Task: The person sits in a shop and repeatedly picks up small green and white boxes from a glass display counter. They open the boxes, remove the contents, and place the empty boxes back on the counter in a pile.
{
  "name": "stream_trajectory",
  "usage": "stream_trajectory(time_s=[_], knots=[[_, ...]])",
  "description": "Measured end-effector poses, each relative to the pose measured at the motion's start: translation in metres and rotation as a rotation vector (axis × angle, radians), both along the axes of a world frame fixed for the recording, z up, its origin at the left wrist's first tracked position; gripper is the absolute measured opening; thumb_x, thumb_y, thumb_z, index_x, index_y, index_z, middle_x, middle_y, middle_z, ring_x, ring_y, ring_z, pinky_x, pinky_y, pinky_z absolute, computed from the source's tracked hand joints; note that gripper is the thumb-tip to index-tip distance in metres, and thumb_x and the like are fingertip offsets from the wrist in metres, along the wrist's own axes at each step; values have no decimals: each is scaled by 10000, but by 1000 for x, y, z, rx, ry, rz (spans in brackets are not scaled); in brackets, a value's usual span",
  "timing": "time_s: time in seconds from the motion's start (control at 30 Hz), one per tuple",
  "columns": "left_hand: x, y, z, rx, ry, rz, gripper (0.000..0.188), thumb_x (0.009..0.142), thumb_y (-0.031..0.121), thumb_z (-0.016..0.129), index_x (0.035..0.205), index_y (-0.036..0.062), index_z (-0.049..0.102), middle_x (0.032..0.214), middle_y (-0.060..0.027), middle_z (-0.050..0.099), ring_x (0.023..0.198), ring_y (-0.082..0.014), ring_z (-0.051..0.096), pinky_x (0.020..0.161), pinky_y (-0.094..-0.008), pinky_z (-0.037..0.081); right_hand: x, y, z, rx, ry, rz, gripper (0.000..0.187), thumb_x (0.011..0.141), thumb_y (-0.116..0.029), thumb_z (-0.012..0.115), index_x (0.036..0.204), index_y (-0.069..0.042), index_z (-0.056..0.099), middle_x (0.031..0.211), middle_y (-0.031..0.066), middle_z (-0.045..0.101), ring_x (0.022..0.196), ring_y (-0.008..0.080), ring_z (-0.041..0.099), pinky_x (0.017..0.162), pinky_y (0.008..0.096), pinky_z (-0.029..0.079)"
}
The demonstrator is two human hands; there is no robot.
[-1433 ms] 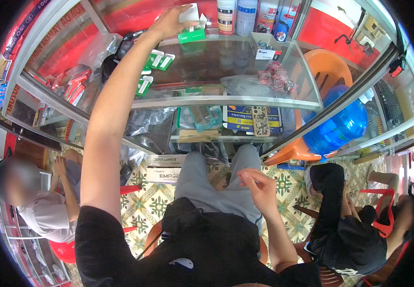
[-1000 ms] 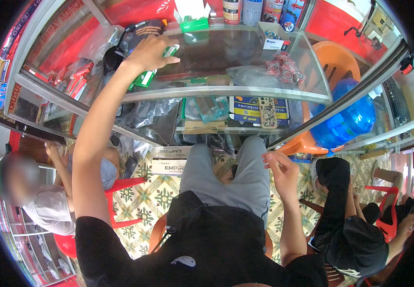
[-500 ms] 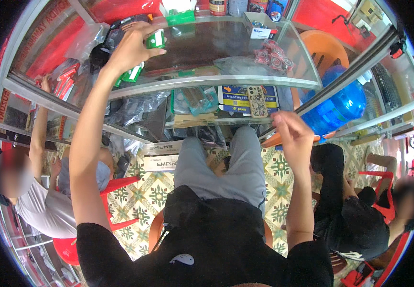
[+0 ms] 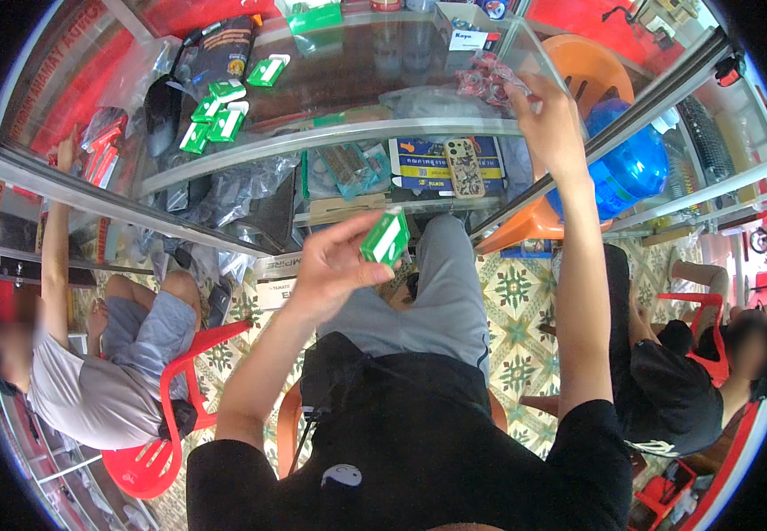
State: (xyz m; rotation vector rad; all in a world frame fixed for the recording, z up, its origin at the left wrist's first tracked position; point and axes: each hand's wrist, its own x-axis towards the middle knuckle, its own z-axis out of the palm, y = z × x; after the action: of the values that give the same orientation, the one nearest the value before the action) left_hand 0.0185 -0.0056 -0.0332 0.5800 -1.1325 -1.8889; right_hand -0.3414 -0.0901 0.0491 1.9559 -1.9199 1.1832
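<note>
My left hand point(image 4: 330, 270) holds a small green and white box point(image 4: 385, 239) above my lap, gripped between thumb and fingers. My right hand point(image 4: 544, 111) is stretched out over the glass counter, its fingertips closed on the edge of a clear plastic packet in a pile of red packets point(image 4: 482, 80). What is inside these packets is too small to make out. Several similar green boxes point(image 4: 227, 122) lie grouped on the left part of the glass top, one of them point(image 4: 268, 70) a little apart.
The glass counter point(image 4: 330, 133) has a metal-edged front. A white open carton point(image 4: 467, 31) stands at its back. On the shelf below lies a patterned phone point(image 4: 466, 168). A blue water jug point(image 4: 618, 159) and orange chair point(image 4: 585, 71) are at right. Seated people flank me, one point(image 4: 91, 389) at left.
My left hand has come back from the counter's left side to above my lap, carrying a green box. My right hand has moved forward from beside the shelf to the red packets.
</note>
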Motion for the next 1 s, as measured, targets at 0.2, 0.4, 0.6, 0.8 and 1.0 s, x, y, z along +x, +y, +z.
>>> stream_trajectory(time_s=[0.2, 0.4, 0.6, 0.8, 1.0], knots=[[-5, 51, -23, 124, 77, 85, 750, 777, -59, 892, 1461, 53, 606, 1380, -145, 669, 1221, -311, 701, 1015, -461, 622, -26, -43, 4, 286, 197, 84, 406, 986, -137, 742, 1360, 16, 707, 1227, 259, 747, 971, 362, 747, 886, 437, 570], [6, 61, -22, 80, 73, 72, 741, 770, -141, 859, 1412, 85, 569, 1375, -143, 622, 1253, -307, 673, 1039, -547, 622, -52, -71, -6, 377, 61, 138, 410, 958, -83, 746, 1352, 26, 709, 1079, 194, 786, 927, 262, 746, 843, 397, 560], [6, 52, -1, -292, -128, 184, 640, 751, -148, 880, 1293, 36, 592, 1395, -156, 574, 1251, -301, 663, 1042, -512, 643, -50, -60, 7, 269, -69, 114, 384, 888, -234, 846, 1169, 24, 799, 995, 223, 805, 943, 290, 780, 869, 400, 583], [-4, 39, 21, -544, -334, 356, 516, 739, -48, 931, 1175, 13, 661, 1256, -108, 547, 1199, -207, 650, 992, -355, 652, 31, 12, 41, 198, -778, 356, 206, 1003, -113, 760, 1157, 22, 784, 1035, 107, 802, 925, 132, 745, 819, 297, 594], [-19, 25, 44, -598, -601, 347, 458, 714, -17, 888, 1139, 27, 724, 1221, -103, 539, 1199, -243, 660, 979, -365, 656, 128, 126, 39, 317, -952, 819, 192, 967, -23, 771, 1148, 26, 732, 1066, 132, 787, 954, 216, 763, 847, 349, 609]])
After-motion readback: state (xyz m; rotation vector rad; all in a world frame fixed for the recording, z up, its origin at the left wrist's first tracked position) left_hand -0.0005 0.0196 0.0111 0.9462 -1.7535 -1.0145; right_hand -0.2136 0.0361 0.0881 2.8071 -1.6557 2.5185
